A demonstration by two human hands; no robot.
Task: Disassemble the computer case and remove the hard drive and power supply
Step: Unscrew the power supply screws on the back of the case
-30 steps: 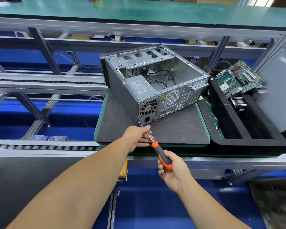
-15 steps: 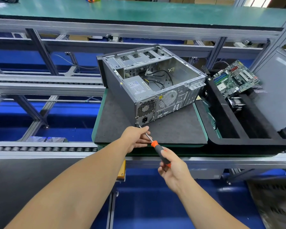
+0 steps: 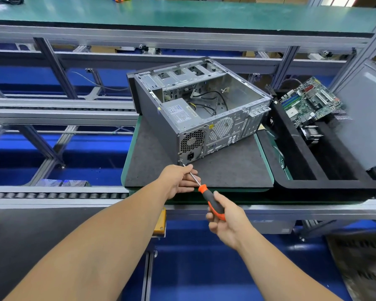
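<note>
Case (image 3: 204, 118) lies open on the mat (image 3: 226, 170), ahead of both hands. Right hand (image 3: 226, 220) grips the screwdriver (image 3: 206, 194), angled up-left toward the rear bottom corner, apparently a screw; left hand (image 3: 178, 181) pinches its shaft.

Aluminium-framed roller conveyors (image 3: 59, 195) cross a blue floor (image 3: 195, 268); a green-topped surface (image 3: 182, 14) runs behind, brightly lit.

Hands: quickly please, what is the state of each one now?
Left hand: fingers pinch the screwdriver shaft near the case corner.
Right hand: fingers curled around the screwdriver handle.
</note>
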